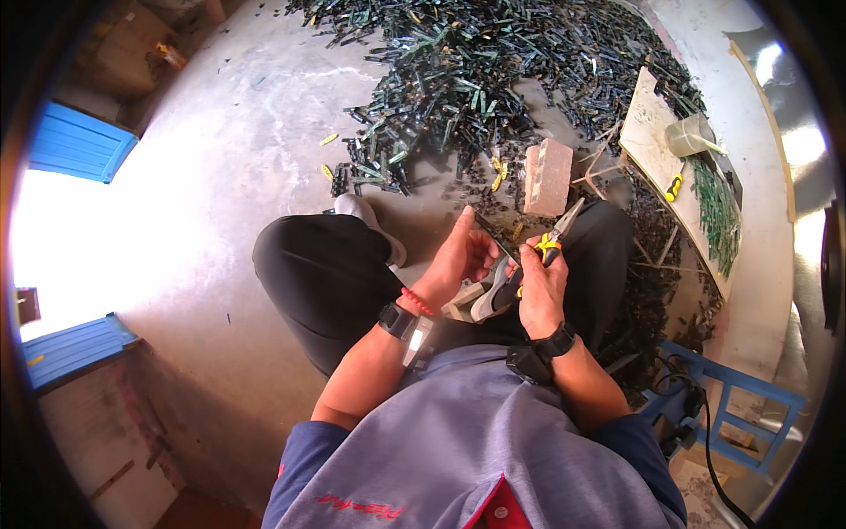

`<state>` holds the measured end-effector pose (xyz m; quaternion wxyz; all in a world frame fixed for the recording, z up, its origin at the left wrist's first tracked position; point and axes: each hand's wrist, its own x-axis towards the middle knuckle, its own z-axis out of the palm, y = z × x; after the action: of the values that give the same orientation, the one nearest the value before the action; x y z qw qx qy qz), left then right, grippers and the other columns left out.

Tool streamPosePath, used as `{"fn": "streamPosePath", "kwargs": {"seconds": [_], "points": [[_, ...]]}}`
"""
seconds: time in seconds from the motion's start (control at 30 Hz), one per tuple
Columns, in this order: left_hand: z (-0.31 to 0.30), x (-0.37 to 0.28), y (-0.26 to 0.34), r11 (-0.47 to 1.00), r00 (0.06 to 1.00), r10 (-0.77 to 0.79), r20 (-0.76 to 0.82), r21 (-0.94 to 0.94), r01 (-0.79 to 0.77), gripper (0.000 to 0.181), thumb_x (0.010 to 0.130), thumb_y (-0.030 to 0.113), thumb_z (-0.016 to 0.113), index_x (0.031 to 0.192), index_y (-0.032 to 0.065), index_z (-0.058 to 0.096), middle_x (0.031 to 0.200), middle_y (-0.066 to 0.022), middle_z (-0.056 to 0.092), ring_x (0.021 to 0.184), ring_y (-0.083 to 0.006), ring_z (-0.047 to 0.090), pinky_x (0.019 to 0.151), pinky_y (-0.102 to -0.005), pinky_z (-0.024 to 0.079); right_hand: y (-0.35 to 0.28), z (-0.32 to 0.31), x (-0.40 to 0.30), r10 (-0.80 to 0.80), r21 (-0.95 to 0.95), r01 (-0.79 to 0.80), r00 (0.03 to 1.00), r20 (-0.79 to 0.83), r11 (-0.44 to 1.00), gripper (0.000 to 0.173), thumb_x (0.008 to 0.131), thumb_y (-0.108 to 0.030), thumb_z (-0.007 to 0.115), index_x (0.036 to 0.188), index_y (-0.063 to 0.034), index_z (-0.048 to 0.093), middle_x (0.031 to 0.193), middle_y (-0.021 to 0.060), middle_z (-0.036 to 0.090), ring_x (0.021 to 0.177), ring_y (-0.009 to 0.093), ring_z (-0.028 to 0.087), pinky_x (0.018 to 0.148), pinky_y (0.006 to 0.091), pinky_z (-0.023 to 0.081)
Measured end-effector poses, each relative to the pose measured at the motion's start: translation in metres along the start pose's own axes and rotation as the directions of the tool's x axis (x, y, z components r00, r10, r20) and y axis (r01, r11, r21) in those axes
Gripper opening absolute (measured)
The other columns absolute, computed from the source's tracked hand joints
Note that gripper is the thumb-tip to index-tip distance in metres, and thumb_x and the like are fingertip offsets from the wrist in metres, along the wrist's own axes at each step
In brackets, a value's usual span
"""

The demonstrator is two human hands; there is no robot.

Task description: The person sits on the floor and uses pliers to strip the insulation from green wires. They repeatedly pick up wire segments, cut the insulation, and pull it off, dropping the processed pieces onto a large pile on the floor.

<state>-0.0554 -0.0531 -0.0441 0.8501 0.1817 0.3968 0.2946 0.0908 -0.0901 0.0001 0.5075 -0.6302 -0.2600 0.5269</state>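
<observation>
My right hand (543, 281) is shut on long-nose pliers (558, 231) with yellow and black handles, their jaws pointing up and away from me. A thin dark strip (497, 237) slants between my hands, its lower end at my right thumb and fingers. My left hand (466, 254) is right beside this strip, thumb stretched out and fingers curled; whether it grips the strip is hidden. Beyond my hands a reddish brick (548, 175) stands on the floor, with small yellow pieces (498, 173) and dark bits to its left.
A large heap of dark and green strips (456, 86) covers the floor ahead. To the right, a pale board (651, 142) carries a plastic cup (687, 135), a yellow-black screwdriver (674, 187) and green strips (717, 218). A blue frame (753, 397) with a black cable stands at lower right.
</observation>
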Motion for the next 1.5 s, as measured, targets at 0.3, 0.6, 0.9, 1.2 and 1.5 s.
{"fn": "streamPosePath", "kwargs": {"seconds": [0.3,0.6,0.9,1.2,1.5], "points": [[0.000,0.004,-0.005,0.976,0.974,0.196,-0.116,0.116,-0.182,0.068,0.100,0.062,0.033,0.072,0.0051,0.058,0.056,-0.0028,0.052,0.044,-0.0123,0.046,0.043,-0.0268,0.035,0.010,0.015,-0.007,-0.077,-0.226,0.129,0.971,0.224,0.965,0.010,0.091,0.002,0.058,0.098,-0.0042,0.055,0.081,-0.0012,0.055,0.068,0.008,0.054,0.061,0.0234,0.046],[0.008,0.003,-0.009,0.932,0.922,0.338,-0.187,0.203,-0.301,0.062,0.100,0.058,0.040,0.075,0.0044,0.059,0.060,-0.0010,0.052,0.047,-0.0098,0.045,0.043,-0.0272,0.034,-0.001,0.029,-0.006,-0.329,-0.679,0.404,0.912,0.246,0.613,0.017,0.083,-0.007,0.064,0.096,0.0005,0.057,0.075,0.0092,0.060,0.067,0.019,0.059,0.065,0.0328,0.049],[0.006,0.005,-0.011,0.993,0.999,0.051,-0.010,-0.102,-0.052,0.055,0.099,0.055,0.045,0.079,0.0046,0.056,0.058,-0.0053,0.054,0.041,-0.0159,0.048,0.039,-0.0272,0.034,-0.020,0.013,0.029,-0.197,-0.275,0.265,0.948,0.250,0.924,0.014,0.093,-0.017,0.065,0.098,-0.0065,0.056,0.083,-0.0012,0.057,0.069,0.006,0.050,0.063,0.0216,0.042],[0.012,-0.003,-0.004,0.958,0.987,-0.047,0.155,-0.271,0.088,0.058,0.101,0.058,0.034,0.092,0.0059,0.057,0.063,-0.0045,0.054,0.045,-0.0156,0.048,0.040,-0.0261,0.035,-0.031,0.011,0.039,-0.029,-0.132,0.076,0.945,0.325,0.988,0.012,0.092,-0.011,0.064,0.099,-0.0058,0.056,0.080,-0.0027,0.055,0.069,0.007,0.052,0.060,0.0223,0.042],[0.009,-0.005,0.000,0.972,0.988,-0.084,0.128,-0.207,0.109,0.058,0.101,0.057,0.032,0.078,0.0077,0.052,0.060,-0.0004,0.045,0.046,-0.0119,0.036,0.043,-0.0244,0.028,-0.038,0.001,0.041,-0.097,-0.157,0.153,0.942,0.320,0.976,0.013,0.095,-0.017,0.060,0.100,-0.0060,0.056,0.086,0.0005,0.060,0.076,0.009,0.058,0.064,0.0239,0.047]]}}
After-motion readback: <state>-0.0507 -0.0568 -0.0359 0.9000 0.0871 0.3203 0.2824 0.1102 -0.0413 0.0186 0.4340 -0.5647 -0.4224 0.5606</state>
